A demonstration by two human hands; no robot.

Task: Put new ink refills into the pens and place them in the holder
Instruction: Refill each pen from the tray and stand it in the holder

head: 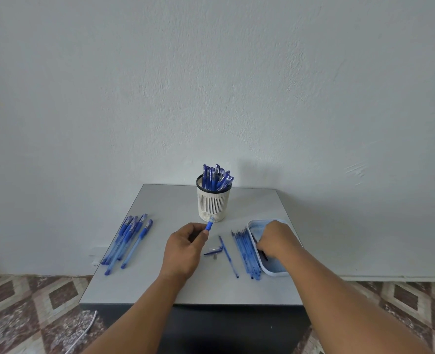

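Note:
My left hand [185,247] grips a blue pen barrel [209,225], whose tip end points up toward the holder. My right hand [277,240] reaches into a pale blue tray [275,272] at the right, its fingers down among dark pieces inside; what it touches is hidden. A white slotted holder [213,203] at the back holds several capped blue pens [217,176]. A loose refill [228,255], a pen cap [213,250] and a small metal tip [215,257] lie between my hands. A row of refills [245,254] lies left of the tray.
Several capped blue pens [128,242] lie in a bunch on the left of the small grey table [139,284]. A wall stands close behind the table. The patterned floor shows on both sides, with a white cable [83,333] at lower left.

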